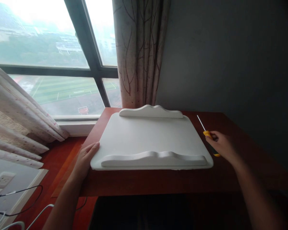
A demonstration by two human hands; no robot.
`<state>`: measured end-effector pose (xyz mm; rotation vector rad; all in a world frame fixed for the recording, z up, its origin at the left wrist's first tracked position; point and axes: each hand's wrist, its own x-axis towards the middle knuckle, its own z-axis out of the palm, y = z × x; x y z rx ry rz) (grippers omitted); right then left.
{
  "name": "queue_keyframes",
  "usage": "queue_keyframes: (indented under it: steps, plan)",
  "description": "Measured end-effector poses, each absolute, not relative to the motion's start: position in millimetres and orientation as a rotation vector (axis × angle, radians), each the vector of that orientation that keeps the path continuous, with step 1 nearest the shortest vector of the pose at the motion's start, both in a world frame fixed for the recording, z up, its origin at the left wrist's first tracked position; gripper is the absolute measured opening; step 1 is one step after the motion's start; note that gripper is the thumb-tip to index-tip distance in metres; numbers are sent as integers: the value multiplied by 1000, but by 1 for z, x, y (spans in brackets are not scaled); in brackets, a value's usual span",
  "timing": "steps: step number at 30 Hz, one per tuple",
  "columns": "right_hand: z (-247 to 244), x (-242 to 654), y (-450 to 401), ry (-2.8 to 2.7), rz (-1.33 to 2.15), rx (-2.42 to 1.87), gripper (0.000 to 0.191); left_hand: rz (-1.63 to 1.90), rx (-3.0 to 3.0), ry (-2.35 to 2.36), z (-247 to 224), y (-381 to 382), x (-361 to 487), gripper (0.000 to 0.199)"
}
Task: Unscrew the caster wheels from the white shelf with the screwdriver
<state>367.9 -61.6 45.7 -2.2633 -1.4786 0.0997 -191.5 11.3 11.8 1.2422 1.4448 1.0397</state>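
Currently, right hand point(221, 145) has fingers curled around screwdriver point(206, 133), shaft pointing away, just right of white board point(148, 135); board lies flat on red-brown table point(144, 184), wavy rails point(153, 158) along far and near edges; left hand point(85, 157) at board's left edge, fingers close together, cannot tell whether gripping

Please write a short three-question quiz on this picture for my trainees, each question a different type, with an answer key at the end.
1. Multiple choice: The right hand holds a screwdriver. Which way does its metal shaft point?
A) Back toward the camera
B) Away from the camera
C) Straight down

2. True or false: The left hand is at the left edge of the white board.

3. Short answer: How many wavy-edged strips are on the board, and where?

Key:
1. B
2. True
3. Two: one along the near edge, one along the far edge
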Motion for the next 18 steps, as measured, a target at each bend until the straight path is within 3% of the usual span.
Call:
queue_keyframes:
  steps: [7,18]
  plan:
    - [-5,382,-87,-1611,166,-2469,35,1012,1254,1453,8,13,-196,61]
    - [-27,382,-99,-1748,206,-2461,48,1025,1182,1469,14,11,-188,67]
